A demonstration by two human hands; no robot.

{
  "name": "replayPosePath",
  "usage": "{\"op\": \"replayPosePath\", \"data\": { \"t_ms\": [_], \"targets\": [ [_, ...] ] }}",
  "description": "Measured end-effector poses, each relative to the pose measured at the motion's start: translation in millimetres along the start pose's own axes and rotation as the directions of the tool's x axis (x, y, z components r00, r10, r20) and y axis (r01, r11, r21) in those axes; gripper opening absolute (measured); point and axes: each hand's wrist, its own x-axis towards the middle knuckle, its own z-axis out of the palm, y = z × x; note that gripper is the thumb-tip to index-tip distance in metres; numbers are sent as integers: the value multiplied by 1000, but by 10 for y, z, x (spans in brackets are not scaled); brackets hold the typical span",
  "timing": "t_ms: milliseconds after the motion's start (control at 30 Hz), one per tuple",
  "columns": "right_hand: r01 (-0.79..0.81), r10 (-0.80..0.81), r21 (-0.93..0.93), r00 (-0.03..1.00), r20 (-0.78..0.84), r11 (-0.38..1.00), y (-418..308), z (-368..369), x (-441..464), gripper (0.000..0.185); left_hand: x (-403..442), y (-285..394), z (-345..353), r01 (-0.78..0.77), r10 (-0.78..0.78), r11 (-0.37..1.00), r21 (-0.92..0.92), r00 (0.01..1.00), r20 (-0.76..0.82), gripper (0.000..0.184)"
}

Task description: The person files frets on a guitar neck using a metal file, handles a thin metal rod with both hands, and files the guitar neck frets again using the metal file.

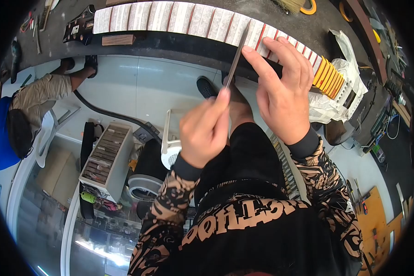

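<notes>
The left hand (204, 131) gripped a slim file (237, 57), its far end right over the taped guitar neck (179, 16) on the bench (55, 40), and the right hand (285, 92), loosely spread, rested against that neck

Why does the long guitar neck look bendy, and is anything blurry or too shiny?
Head view: the wide lens probably bows the guitar neck; the left hand looks motion-blurred; the right hand is clearer; bright glare hits the shiny surface at lower left; the corners are black.
</notes>
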Motion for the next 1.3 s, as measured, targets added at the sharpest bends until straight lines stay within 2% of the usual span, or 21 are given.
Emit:
{"op": "replayPosePath", "data": {
  "t_ms": [33, 100, 200, 300, 400, 467, 567, 633, 700, 767, 867, 1033, 1067, 1167, 1233, 1300],
  "targets": [
    [-4, 4, 5, 1000, 5, 1000, 0, -6, 3, 82, -243, 65, -189, 72, -77, 996, 54, 992, 96, 50],
    [-7, 7, 11, 1000, 7, 1000, 7, -14, -1, 82, -446, 80, -351, 125, -134, 990, 72, 981, 140, 43],
    [0, 0, 17, 1000, 0, 1000, 18, -14, 7, 84, -453, 14, -318, 59, -59, 998, -38, 998, 8, 38],
    [-1, 1, 23, 1000, 1, 1000, 23, -5, 5, 84, -394, 38, -320, 195, -188, 978, -69, 977, 97, 38],
    [-3, 3, 30, 1000, 9, 1000, 17, -19, 0, 83, -342, 41, -273, 193, -180, 977, -94, 975, 130, 37],
    [9, -9, 28, 1000, 4, 1000, 34, -14, -3, 83, -215, -18, -166, 130, -124, 981, -142, 991, 53, 38],
    [-3, 3, 20, 1000, 23, 1000, 3, -49, 6, 83, 421, 5, 118, 90, -101, 960, -266, 995, -27, 33],
    [-14, 14, 16, 999, 29, 1000, -12, -47, 0, 84, 812, 56, 248, 189, -195, 930, -316, 981, 14, 31],
    [-14, 14, 13, 1000, 27, 1000, -8, -47, 17, 84, 721, 41, 218, 131, -134, 962, -241, 991, 4, 39],
    [-13, 13, 10, 1000, 21, 1000, -3, -38, 14, 83, 254, 52, 39, 60, -61, 990, -130, 998, -6, 43],
    [16, -16, -2, 1000, -15, 1000, 34, 17, -15, 83, -205, 77, -185, 90, -88, 996, -20, 994, 58, 53],
    [0, 0, -12, 1000, -20, 1000, 23, 17, -16, 82, 803, 83, 234, 46, -47, 995, -88, 999, -14, 53],
    [-6, 6, -13, 1000, -15, 1000, 18, 16, -20, 82, 823, 70, 248, 89, -88, 988, -124, 996, 10, 51],
    [10, -10, -12, 1000, 2, 1000, 9, -12, -1, 80, 244, 60, -4, 75, -75, 997, -5, 996, 47, 50],
    [21, -21, -8, 1000, -7, 1000, 31, 7, -8, 80, -78, 109, -121, 39, -39, 999, -1, 999, 22, 49],
    [24, -25, -8, 1000, -14, 1000, 43, 11, -17, 80, -122, 117, -128, 93, -93, 996, 7, 994, 49, 46]
  ]
}}
